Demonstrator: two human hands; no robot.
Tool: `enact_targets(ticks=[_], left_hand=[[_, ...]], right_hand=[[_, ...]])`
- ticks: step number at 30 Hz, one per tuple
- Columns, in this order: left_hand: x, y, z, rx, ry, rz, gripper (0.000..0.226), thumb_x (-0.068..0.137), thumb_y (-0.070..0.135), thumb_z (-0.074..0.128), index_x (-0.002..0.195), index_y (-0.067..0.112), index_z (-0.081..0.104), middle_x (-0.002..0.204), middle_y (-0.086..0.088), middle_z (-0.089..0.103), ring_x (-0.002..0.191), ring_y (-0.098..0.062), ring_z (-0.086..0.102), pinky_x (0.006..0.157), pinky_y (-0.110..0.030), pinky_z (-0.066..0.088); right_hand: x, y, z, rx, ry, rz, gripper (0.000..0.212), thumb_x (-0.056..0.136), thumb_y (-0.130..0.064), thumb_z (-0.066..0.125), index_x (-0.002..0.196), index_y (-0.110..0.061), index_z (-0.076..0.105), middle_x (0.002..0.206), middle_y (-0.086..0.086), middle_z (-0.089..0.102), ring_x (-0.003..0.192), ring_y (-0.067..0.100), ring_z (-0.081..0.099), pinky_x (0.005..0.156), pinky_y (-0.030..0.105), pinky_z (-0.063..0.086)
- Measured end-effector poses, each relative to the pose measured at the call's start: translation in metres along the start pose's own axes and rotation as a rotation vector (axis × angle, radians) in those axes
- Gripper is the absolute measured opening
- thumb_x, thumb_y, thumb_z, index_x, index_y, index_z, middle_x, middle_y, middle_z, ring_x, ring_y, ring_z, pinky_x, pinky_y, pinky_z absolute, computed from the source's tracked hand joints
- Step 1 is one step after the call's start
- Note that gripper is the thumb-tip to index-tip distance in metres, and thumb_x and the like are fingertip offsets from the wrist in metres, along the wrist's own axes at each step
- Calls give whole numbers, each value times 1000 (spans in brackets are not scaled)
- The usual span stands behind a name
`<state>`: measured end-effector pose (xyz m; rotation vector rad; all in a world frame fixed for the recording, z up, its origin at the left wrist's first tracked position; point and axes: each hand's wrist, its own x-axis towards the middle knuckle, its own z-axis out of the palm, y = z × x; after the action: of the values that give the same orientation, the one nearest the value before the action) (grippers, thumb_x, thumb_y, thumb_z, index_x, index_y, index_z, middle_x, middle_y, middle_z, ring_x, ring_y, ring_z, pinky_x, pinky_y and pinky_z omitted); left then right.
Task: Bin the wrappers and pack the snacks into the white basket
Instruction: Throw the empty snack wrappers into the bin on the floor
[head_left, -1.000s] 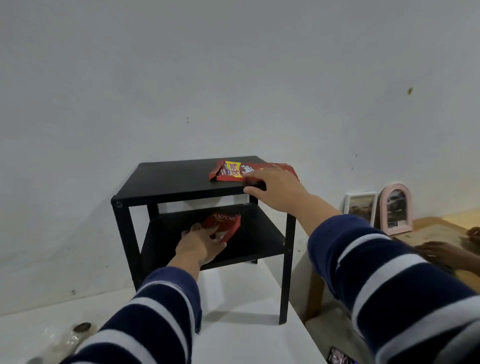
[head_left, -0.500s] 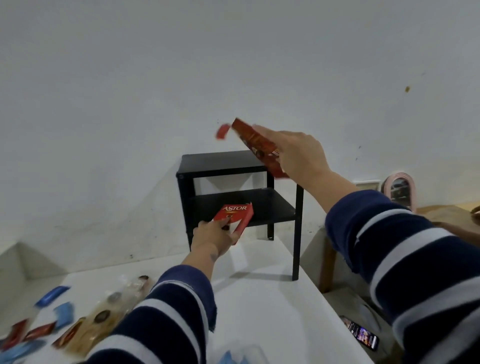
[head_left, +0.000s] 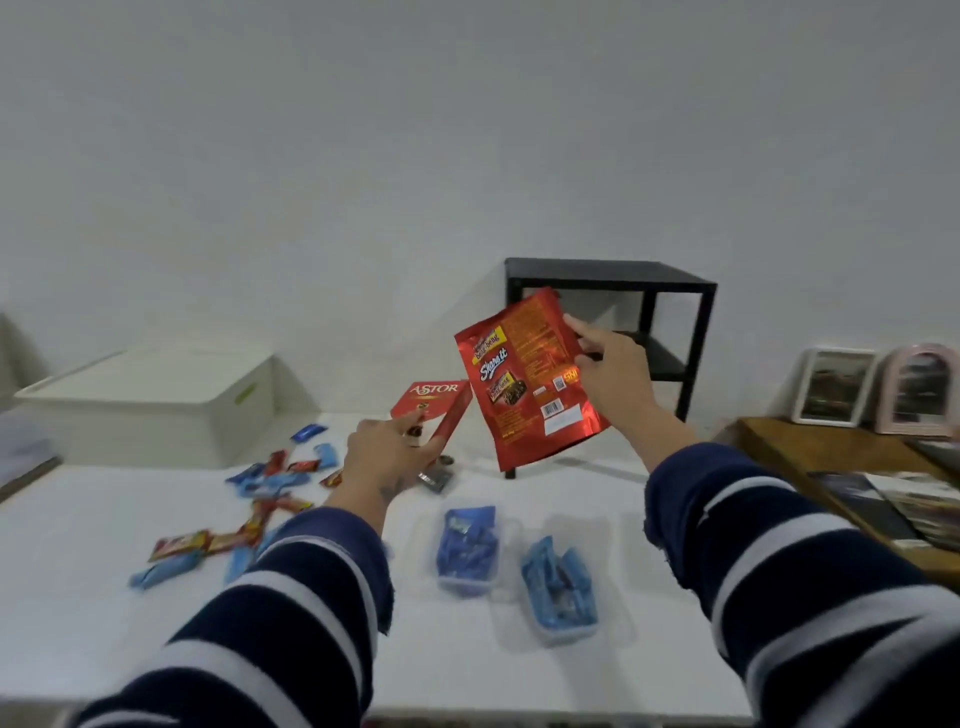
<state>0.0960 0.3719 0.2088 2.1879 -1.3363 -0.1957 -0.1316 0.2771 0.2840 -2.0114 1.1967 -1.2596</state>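
Currently, the right hand (head_left: 613, 374) grips a flat red Beng-Beng Share It pouch (head_left: 530, 384) by its right edge, fingers closed on the foil, holding it tilted in the air above the white table (head_left: 597, 675) and in front of the black two-tier shelf unit (head_left: 623, 275). The left hand (head_left: 389, 457) holds a red Astor box (head_left: 434, 402) raised above the table, fingers closed around its lower end; the box sits just left of the pouch, and whether the two touch cannot be told. Loose blue and red snack sachets (head_left: 270, 478) lie scattered on the table left of the left forearm. Two clear plastic tubs lie on the table between the forearms, one filled with dark blue sachets (head_left: 467, 545), the other with light blue sachets (head_left: 561, 587). A white lidded box (head_left: 156, 400) stands at the far left against the wall. Two picture frames (head_left: 836, 384) stand on a wooden side table (head_left: 779, 441) to the right.
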Motion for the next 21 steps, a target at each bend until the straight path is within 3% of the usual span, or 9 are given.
enact_targets(ticks=[5, 10, 15, 18, 21], left_hand=[[-79, -58, -39, -8, 184, -198, 62, 84, 60, 53, 141, 37, 42, 138, -11, 46, 132, -27, 38, 106, -38, 39], [-151, -127, -65, -55, 338, -390, 62, 80, 59, 60, 137, 39, 46, 138, -4, 38, 132, -22, 33, 103, -37, 39], [-210, -204, -105, -11, 437, -578, 61, 81, 55, 61, 137, 38, 46, 138, -5, 37, 132, -22, 32, 104, -35, 36], [-235, -261, -127, -23, 497, -687, 61, 78, 56, 63, 135, 38, 49, 137, -4, 38, 131, -22, 35, 106, -37, 39], [-258, -324, -147, -14, 518, -784, 61, 77, 59, 62, 134, 41, 49, 138, -5, 38, 133, -23, 31, 105, -40, 40]], right_hand=[[-44, -21, 62, 103, -197, 10, 45, 97, -11, 50, 136, -32, 50, 109, -3, 62, 80, 14, 66, 68, 33, 59], [-99, -59, 135, 145, -381, -46, 49, 95, -3, 47, 134, -32, 53, 109, -2, 63, 76, 15, 65, 61, 27, 55], [-150, -113, 219, 199, -580, -117, 47, 96, -7, 48, 134, -35, 51, 118, -1, 65, 83, 18, 69, 71, 38, 60], [-183, -149, 275, 211, -666, -160, 48, 95, -6, 47, 135, -34, 51, 112, -6, 62, 76, 10, 65, 60, 26, 55], [-218, -185, 338, 213, -766, -188, 49, 94, -7, 49, 134, -37, 52, 108, -6, 63, 75, 15, 67, 63, 31, 58]])
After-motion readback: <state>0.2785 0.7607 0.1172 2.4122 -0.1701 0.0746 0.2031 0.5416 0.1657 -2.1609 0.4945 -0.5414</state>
